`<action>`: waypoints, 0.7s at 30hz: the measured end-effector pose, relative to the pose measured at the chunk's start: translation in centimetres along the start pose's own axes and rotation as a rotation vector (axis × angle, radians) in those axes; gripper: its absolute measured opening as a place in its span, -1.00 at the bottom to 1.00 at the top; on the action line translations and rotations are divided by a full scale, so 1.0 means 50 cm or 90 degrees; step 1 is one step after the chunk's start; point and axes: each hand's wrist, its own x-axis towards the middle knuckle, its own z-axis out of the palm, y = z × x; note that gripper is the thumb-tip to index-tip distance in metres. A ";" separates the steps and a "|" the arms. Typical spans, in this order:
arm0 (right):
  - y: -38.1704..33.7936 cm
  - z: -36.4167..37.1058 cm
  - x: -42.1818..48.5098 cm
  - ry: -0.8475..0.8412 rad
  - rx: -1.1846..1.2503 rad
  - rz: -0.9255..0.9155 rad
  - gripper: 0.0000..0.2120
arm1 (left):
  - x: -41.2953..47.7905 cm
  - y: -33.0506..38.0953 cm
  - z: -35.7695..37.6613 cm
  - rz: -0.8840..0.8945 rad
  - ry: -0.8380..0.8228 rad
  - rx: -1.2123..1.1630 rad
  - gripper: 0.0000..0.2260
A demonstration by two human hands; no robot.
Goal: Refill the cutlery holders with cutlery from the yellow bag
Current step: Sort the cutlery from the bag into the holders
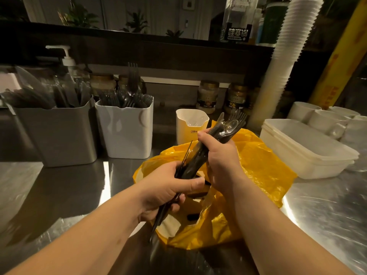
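Both hands hold a bundle of dark plastic cutlery (225,129) above the open yellow bag (258,175) on the steel tabletop (59,185). The left hand (164,187) has its fingers clamped round the handles, and the right hand (220,155) has its fingers wrapped round the middle. The grey holder (59,133), white holder (127,133) and small cream holder (188,128) stand behind.

We look across a steel counter (59,191) streaked with reflected light. At the back left stands a clear pump bottle (67,61) with a white head. Along the back wall we count several glass jars with gold lids (207,96), their contents pale. Further right a tall stack of white cups (286,56) leans up out of view, with a yellow roll (343,56) beside it. Near the right edge sit stacked white tubs (309,167), and white mugs (325,121) stand just behind them. On the upper ledge we make out a black sign with white characters (238,34) and leafy plants (137,21).
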 end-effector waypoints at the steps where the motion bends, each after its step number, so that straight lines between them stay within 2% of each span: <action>1: 0.000 0.000 0.000 0.001 0.002 -0.003 -0.97 | -0.001 0.002 -0.001 0.000 -0.004 -0.014 -0.48; 5: 0.004 0.006 -0.002 0.018 0.001 -0.011 -0.93 | 0.001 0.001 0.011 0.003 0.084 0.042 -0.64; 9: 0.003 0.005 0.001 0.012 0.049 0.053 -0.63 | 0.002 -0.003 0.017 0.005 0.119 0.026 -0.76; 15: -0.020 -0.029 0.001 -0.053 0.155 0.113 -0.73 | 0.007 -0.008 0.021 0.036 0.129 0.092 -0.81; 21: -0.037 -0.038 0.011 0.010 0.116 0.082 -0.80 | 0.006 -0.013 0.014 0.064 0.156 0.206 -0.80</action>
